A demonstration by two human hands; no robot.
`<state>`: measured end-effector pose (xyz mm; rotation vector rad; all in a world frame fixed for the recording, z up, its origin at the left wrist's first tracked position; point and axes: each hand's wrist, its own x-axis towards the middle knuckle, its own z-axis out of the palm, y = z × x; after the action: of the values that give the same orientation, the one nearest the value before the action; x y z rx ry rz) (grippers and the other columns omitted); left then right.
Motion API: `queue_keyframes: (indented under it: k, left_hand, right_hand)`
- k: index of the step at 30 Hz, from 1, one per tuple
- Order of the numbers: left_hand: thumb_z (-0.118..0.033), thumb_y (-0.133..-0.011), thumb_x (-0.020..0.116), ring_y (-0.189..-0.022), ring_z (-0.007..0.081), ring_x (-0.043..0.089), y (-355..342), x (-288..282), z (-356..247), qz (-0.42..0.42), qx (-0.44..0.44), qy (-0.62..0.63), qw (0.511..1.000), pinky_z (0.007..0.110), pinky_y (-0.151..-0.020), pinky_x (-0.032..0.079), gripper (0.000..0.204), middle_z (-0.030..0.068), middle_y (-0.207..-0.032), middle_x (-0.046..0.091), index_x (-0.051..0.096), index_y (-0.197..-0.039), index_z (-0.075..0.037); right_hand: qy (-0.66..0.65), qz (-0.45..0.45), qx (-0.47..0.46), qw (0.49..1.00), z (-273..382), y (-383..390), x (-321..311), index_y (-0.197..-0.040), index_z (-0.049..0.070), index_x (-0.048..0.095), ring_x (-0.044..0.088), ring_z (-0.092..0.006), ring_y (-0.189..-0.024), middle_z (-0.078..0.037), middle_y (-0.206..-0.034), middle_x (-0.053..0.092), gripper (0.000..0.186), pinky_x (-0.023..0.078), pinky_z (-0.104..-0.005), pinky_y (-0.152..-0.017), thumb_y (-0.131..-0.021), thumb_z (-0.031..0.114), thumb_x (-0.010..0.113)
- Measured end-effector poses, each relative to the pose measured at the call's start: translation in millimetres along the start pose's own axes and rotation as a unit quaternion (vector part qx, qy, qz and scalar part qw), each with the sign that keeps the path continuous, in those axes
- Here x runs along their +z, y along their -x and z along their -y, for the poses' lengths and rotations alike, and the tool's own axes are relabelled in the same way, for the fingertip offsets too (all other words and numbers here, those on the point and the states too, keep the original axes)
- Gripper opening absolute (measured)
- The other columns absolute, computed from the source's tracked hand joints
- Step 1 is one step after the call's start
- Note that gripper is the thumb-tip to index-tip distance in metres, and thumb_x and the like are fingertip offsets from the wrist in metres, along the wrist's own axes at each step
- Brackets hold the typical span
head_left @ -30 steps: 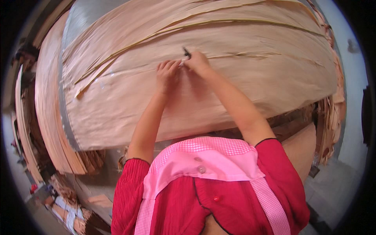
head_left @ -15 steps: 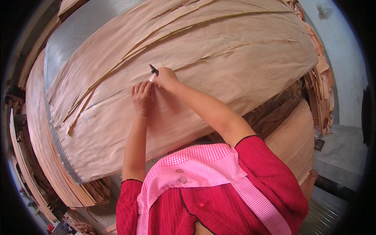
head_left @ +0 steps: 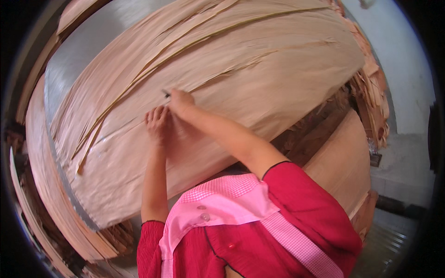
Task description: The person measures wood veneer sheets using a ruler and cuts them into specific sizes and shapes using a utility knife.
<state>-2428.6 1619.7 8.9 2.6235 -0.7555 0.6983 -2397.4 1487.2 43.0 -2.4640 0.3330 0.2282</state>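
A broad pale wood veneer sheet [head_left: 259, 102] lies before me, with long torn strips [head_left: 213, 37] and cracks across it. My right hand [head_left: 183, 103] grips a small dark tool [head_left: 166, 94] whose tip points up and left, at a crack in the sheet. Just below and left of it, my left hand [head_left: 156, 121] rests with bent, slightly parted fingertips on the sheet, holding nothing that I can see. Whatever lies right under the right hand's fingertips is hidden.
A grey metal surface [head_left: 83, 46] shows beyond the sheet's upper left edge. Veneer stacks [head_left: 48, 148] stand at the left. A curved veneer piece [head_left: 336, 167] and ragged scraps [head_left: 371, 83] are at the right, beside a pale wall [head_left: 401, 69] and grey floor [head_left: 394, 162].
My view has turned, so the sheet slants more steeply. Both hands, the right still gripping the dark tool, have shifted a little leftward along the crack.
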Motion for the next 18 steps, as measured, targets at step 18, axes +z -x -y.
queue_keyframes:
  k: [18]
  left_hand:
    - [-0.032, -0.078, 0.058, -0.129, 0.0269, 0.024, -46, 14, -85, 0.158, 0.061, 0.032, 0.985, 0.047, -0.104, 0.016, 0.054, 0.0070, -0.137, 0.032, 0.042, -0.126, -0.012]
  right_hand:
    - [0.187, -0.172, -0.030, 0.967, -316, 70, -191, -0.118, 0.013, 0.050, 0.038, -0.0274, -0.120, -0.006, -0.128, 0.044, 0.039, 0.035, -0.0394, -0.095, -0.079, 0.011, 0.051]
